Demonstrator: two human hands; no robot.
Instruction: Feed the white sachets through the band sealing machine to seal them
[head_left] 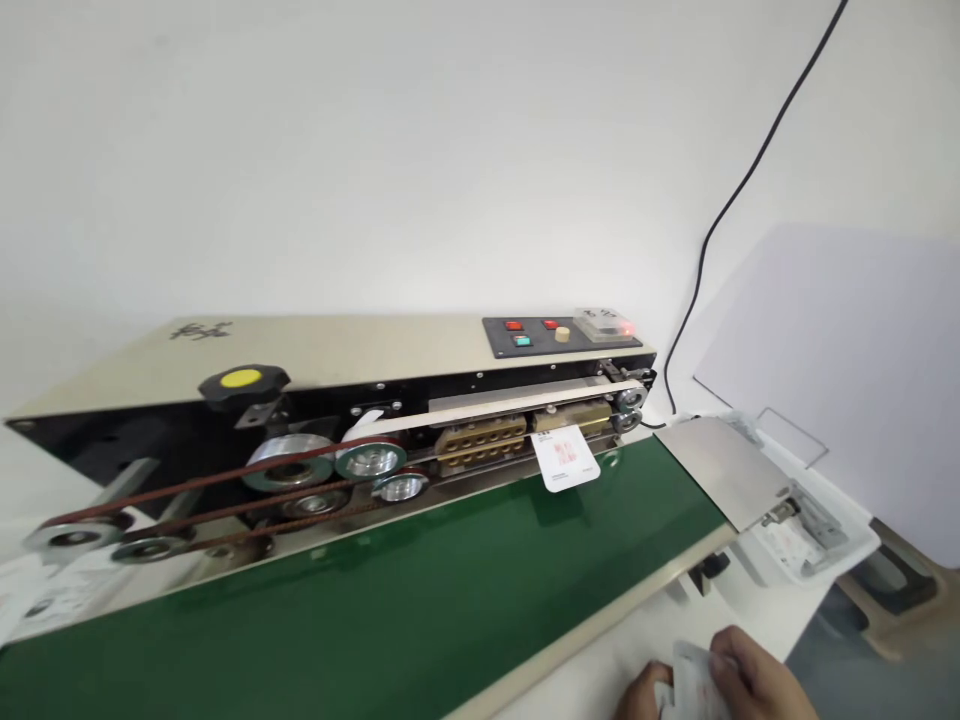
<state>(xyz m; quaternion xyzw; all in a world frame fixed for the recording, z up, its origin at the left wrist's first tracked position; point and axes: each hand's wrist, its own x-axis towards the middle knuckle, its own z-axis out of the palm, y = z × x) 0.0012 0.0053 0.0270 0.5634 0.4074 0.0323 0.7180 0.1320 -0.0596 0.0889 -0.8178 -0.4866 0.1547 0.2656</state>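
Note:
My right hand [761, 680] pinches a small white pouch [694, 680] with faint reddish print, at the lower right of the head view. My left hand [643, 692], partly cut off by the bottom edge, is closed on white pouches beside it; how many cannot be seen. Both hands are just in front of a band sealer [360, 345] with a green conveyor belt [420, 580]. Another white pouch [566, 458], rounded at its lower corners and printed in pink, is caught by its upper edge in the sealer's bands and hangs out over the belt.
A metal plate [724, 470] extends from the belt's right end above a white plastic bin [840, 540] holding pouches. Wheels and brown bands [296, 462] run along the sealer's left front. More white pouches [71, 590] lie at far left. A black cable [705, 240] hangs down the wall.

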